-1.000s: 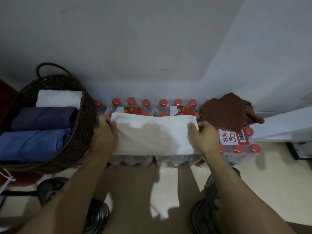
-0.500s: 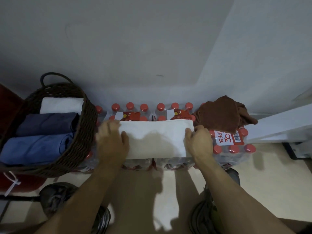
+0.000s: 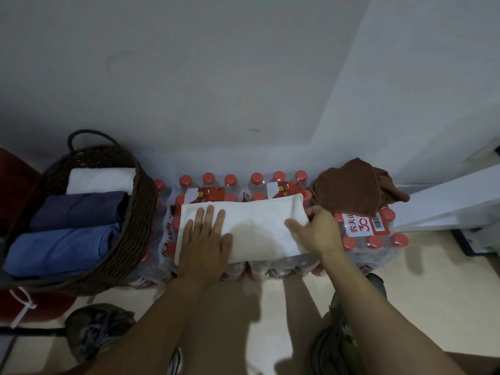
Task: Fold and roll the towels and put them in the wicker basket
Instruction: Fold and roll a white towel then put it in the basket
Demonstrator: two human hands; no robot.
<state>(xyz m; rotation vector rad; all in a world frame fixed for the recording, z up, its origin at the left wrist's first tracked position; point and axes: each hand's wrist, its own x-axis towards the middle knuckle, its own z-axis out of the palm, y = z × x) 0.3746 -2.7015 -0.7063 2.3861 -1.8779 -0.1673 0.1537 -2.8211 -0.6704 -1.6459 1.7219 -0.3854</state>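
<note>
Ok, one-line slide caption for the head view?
Left hand flattens white towel on bottle packs; right hand grips its end beside wicker basket.

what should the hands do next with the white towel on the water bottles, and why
Probably start rolling from the right end. The white towel lies folded into a flat strip on the bottle packs; the left hand presses its left part flat, and the right hand has a grip on the right edge. The wicker basket holds only rolled towels.
</note>
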